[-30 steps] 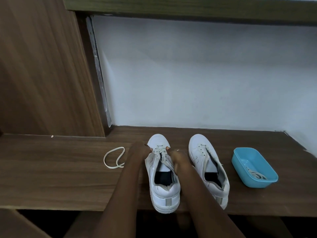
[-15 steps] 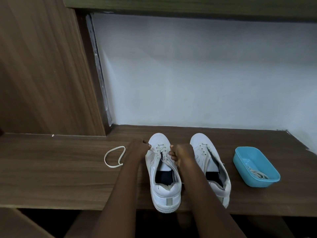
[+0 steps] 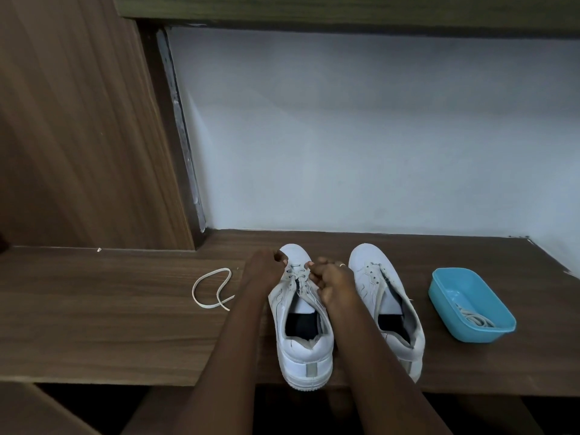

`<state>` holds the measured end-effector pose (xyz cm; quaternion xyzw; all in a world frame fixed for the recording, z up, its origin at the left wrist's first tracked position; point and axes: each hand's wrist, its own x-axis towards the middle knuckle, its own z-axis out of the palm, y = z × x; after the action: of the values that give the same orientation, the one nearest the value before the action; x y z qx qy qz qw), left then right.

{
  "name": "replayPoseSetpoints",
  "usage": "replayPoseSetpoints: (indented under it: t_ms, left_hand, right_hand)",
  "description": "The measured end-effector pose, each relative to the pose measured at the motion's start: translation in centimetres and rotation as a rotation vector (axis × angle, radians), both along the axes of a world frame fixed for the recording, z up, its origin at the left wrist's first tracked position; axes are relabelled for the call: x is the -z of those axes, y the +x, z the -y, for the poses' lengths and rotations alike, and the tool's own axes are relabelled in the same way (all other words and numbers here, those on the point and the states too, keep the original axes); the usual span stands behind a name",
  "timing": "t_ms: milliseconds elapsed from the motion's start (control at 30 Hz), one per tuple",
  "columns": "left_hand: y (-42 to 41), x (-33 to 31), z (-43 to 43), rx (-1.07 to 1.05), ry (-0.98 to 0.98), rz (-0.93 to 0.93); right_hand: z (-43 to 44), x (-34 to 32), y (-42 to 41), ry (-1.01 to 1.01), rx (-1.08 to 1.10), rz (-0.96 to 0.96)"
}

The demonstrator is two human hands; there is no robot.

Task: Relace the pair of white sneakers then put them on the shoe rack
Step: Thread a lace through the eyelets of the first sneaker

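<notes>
Head view: shoe 1 (image 3: 303,353) and shoe 2 (image 3: 370,262) side by side on desk (image 3: 94,324); L hand (image 3: 263,270), R hand (image 3: 334,284) each pinch shoe 1's lace (image 3: 297,274), grip narrow; seems few rows done; shoe 2 bare; spare lace (image 3: 195,290) nearby; rack step left.

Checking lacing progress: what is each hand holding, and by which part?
The left hand and right hand each pinch the lace of the left sneaker at the eyelets near its toe, one on either side. The lace ends are hidden.
</notes>
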<state>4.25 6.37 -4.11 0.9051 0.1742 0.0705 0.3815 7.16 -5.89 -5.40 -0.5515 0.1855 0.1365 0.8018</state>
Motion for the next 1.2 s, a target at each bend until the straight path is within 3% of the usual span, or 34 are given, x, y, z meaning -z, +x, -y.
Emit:
replayPoseSetpoints:
  t_ms: [133, 233, 433, 500, 600, 700, 767, 900, 1000, 1100, 1200]
  left_hand:
    - [0.0, -0.4, 1.2, 0.136, -0.102, 0.081]
    - [0.2, -0.6, 2.7, 0.281, -0.264, 0.154]
    - [0.6, -0.7, 5.1, 0.142, -0.641, 0.4]
    - [0.6, -0.7, 5.3, 0.131, -0.635, 0.384]
    - [0.7, -0.6, 4.8, 0.257, -0.572, 0.162]
    - [0.6, -0.2, 4.5, 0.446, -0.289, -0.034]
    - [0.3, -0.4, 4.5, 0.453, -0.29, -0.022]
    - [0.1, -1.4, 4.9, 0.363, -0.524, 0.158]
    - [0.1, -1.3, 5.7, 0.319, -0.525, 0.277]
    - [0.5, -0.9, 5.8, 0.312, -0.414, 0.227]
    - [0.5, -0.8, 5.7, 0.48, -0.095, 0.05]
  right_hand:
    - [-0.1, -1.1, -0.1, 0.169, 0.13, 0.128]
    - [0.2, -3.3, -0.5, 0.083, 0.138, 0.315]
    - [1.3, -6.3, -1.5, 0.082, 0.08, 0.452]
    - [1.8, -6.6, -1.4, 0.087, 0.083, 0.454]
    - [2.7, -6.9, -1.1, 0.069, 0.124, 0.447]
    - [3.7, -7.0, -0.7, -0.001, 0.164, 0.469]
    - [4.1, -7.2, -0.6, -0.04, 0.136, 0.452]
    - [4.4, -6.8, -0.5, -0.107, -0.03, 0.403]
    - [4.4, -6.4, -0.7, -0.088, -0.117, 0.38]
    - [4.5, -6.4, -0.5, -0.16, -0.104, 0.38]
    - [4.9, -6.4, -0.4, -0.225, -0.041, 0.417]
